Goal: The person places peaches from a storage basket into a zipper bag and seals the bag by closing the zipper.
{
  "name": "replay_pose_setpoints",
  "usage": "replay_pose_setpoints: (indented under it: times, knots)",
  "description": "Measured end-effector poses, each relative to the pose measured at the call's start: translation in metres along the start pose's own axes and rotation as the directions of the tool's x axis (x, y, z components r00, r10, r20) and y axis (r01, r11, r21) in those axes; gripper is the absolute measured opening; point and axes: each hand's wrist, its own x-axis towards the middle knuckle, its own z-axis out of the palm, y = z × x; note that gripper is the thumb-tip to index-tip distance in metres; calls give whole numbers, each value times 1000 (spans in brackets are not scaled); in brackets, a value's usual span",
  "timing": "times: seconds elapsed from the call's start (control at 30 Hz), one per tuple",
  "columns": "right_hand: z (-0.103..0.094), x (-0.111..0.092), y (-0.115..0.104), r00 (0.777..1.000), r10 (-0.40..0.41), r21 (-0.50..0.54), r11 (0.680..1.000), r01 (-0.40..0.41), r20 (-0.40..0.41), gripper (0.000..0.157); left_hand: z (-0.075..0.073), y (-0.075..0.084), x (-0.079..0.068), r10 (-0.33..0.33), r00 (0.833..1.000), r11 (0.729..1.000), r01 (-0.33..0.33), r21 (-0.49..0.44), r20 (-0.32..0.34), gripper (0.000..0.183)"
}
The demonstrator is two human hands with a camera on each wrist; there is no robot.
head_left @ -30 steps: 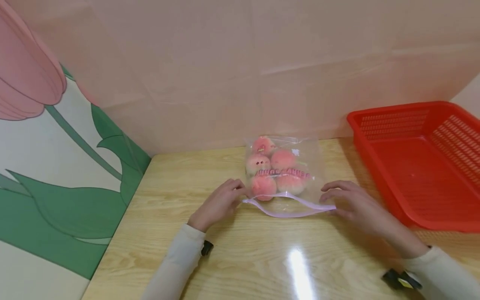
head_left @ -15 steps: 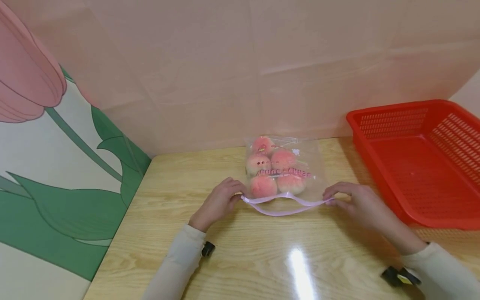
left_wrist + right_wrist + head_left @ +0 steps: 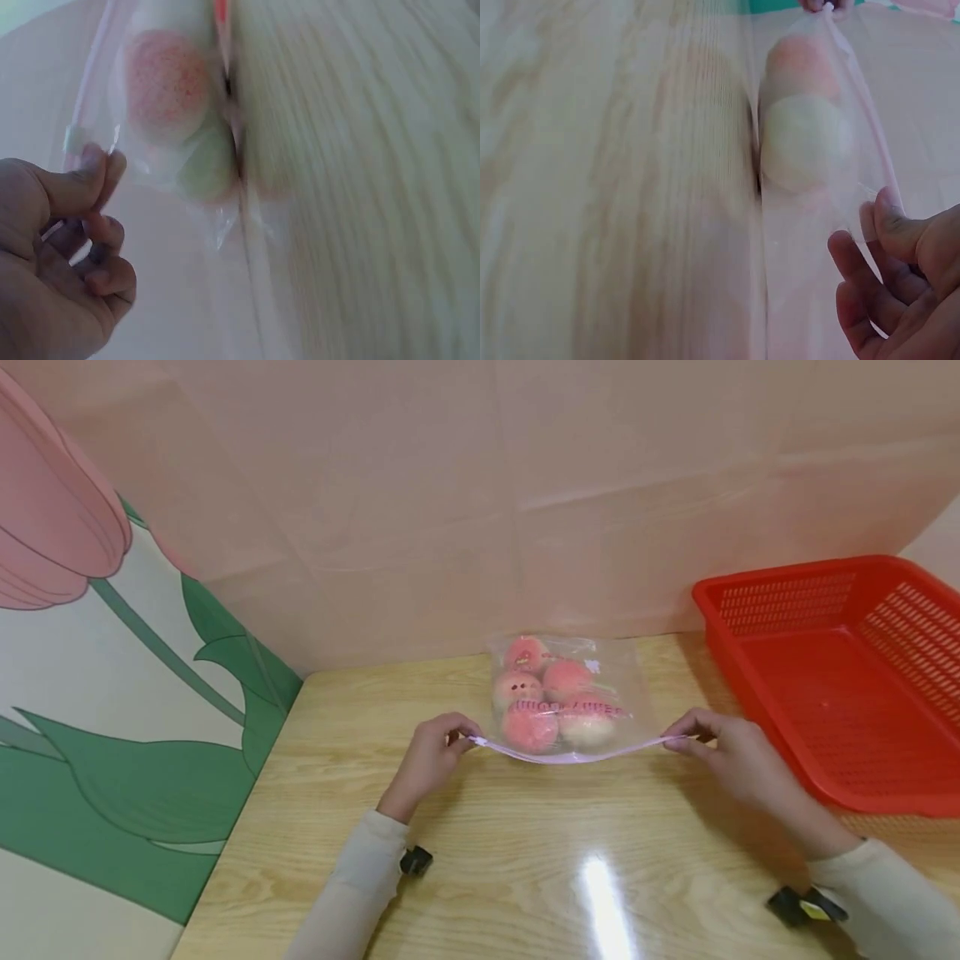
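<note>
A clear zip bag [image 3: 636, 681] with a lilac zip strip [image 3: 566, 758] lies on the table, several pink-and-cream peaches [image 3: 567, 681] inside it. My left hand [image 3: 432, 758] pinches the left end of the strip between thumb and forefinger, next to a small pale slider [image 3: 75, 139] seen in the left wrist view. At the opposite end, my right hand [image 3: 738, 760] pinches the bag's corner between thumb and fingertips. Between the two hands the strip is stretched in a shallow sag, its two edges together and lifted off the table in the wrist views.
A red plastic basket [image 3: 757, 693] with slotted walls stands on the right, close beside my right forearm. Behind the wooden table [image 3: 480, 877] rises a pink-beige covered wall [image 3: 405, 527]. A panel with a painted tulip [image 3: 56, 485] borders the left side.
The bag's mouth hung apart in a loop; now its two edges lie together in one line. Both hands have moved slightly outward and up with the strip, the right hand now pinching its corner.
</note>
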Motion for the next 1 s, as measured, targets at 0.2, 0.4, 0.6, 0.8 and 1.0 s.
replay_pose_setpoints:
  times: [0.2, 0.4, 0.6, 0.8, 1.0]
  knots:
    - [1, 1, -2, 1000, 23, 37, 999, -23, 1, 8, -2, 2, 2, -163, 987, 980, 162, -119, 3, 11]
    - [2, 2, -1, 999, 46, 70, 996, -47, 12, 11, 2, 3, 4, -298, 954, 935, 297, -194, 21, 8]
    - [4, 8, 3, 996, -56, 185, 980, 68, -68, 7, 4, 6, 3, -197, 979, 967, 204, -155, 61, 9]
    - [7, 9, 5, 991, -130, 314, 940, 133, -33, 13, -4, 7, -2, -2, 982, 994, 23, -105, 191, 14]
    - [9, 5, 3, 981, -192, 432, 886, 166, 17, 11, -3, 5, -3, 22, 973, 998, -6, -68, 231, 9]
